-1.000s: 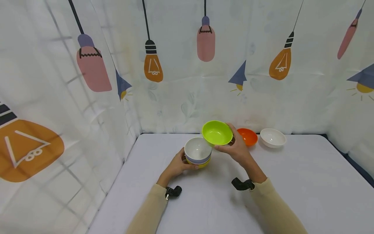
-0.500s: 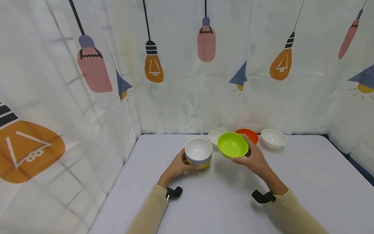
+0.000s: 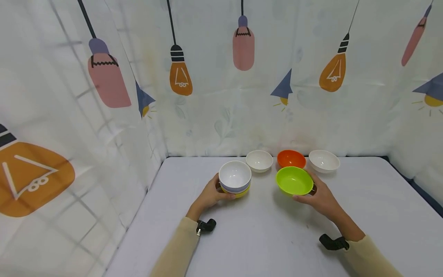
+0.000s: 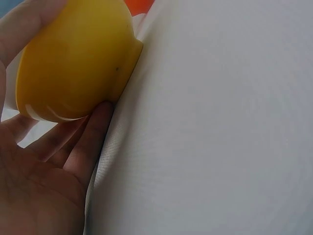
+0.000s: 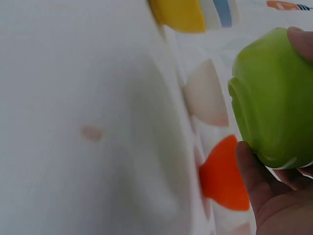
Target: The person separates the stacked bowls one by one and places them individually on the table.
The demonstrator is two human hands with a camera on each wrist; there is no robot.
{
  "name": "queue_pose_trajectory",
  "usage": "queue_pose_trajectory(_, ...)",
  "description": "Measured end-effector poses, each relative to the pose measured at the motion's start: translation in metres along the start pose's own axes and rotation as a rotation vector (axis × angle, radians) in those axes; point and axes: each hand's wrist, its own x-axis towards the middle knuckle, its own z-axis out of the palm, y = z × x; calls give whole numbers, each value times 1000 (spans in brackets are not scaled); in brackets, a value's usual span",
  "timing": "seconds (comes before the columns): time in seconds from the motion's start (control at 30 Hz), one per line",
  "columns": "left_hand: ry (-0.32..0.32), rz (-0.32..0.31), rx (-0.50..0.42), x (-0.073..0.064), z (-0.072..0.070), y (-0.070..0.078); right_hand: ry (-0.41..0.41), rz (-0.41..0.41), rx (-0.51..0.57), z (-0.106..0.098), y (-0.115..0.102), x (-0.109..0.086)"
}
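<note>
My left hand grips a small stack of bowls from its left side. At the bottom of the stack is a yellow bowl, its foot down at the white tablecloth; a white bowl nests on top. To the right, my right hand holds a green bowl upright, thumb on the near side and fingers round the far side. In the right wrist view the green bowl's foot ring hangs above the cloth, with a fingertip beside it.
Along the back edge of the table stand a white bowl, an orange bowl and another white bowl. A patterned curtain hangs right behind them, and another stretch runs down the left side.
My right hand has carried the green bowl from beside the stack rightward and lower, uncovering the white bowl behind it. My left hand has stayed on the stack.
</note>
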Motion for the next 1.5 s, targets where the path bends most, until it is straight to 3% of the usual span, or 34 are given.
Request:
queue_pose_trajectory(0.53, -9, 9, -20, -1, -1, 4, -14, 112, -171, -35, 29, -4)
queue_pose_trajectory(1.0, 5, -24, -14, -1, -2, 3, -50, 192, -197, -50, 42, -5)
queue_pose_trajectory(1.23, -6, -11, -21, -2, -1, 4, -61, 228, -201, -60, 49, -7)
queue_pose_trajectory(1.5, -9, -12, -20, -1, 0, 2, -78, 213, -203, -69, 52, -10)
